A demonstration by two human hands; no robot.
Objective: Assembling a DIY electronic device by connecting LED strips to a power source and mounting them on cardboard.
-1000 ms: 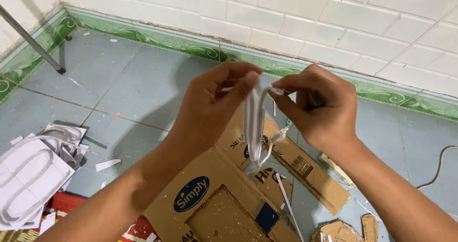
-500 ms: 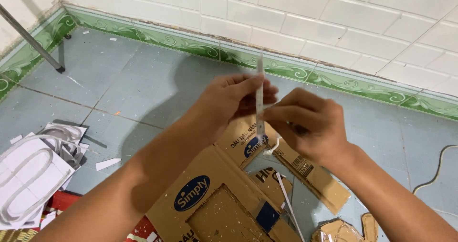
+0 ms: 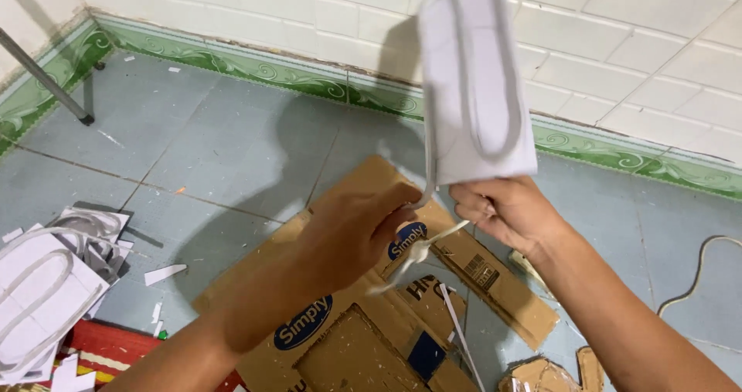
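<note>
The white paper bag (image 3: 477, 83), which half a second ago showed only edge-on between the hands, is now lifted and turned so its flat face and cord handle show, high above the cardboard (image 3: 363, 338) on the floor. The right hand (image 3: 506, 210) grasps its lower edge; the left hand (image 3: 355, 226) pinches the cord's loose end, suggesting the handle is being fastened.

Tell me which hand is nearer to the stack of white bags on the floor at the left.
Left. The left hand is over the cardboard, on the side toward the stack of white bags. The right hand is farther off, holding up the white paper bag.
</note>
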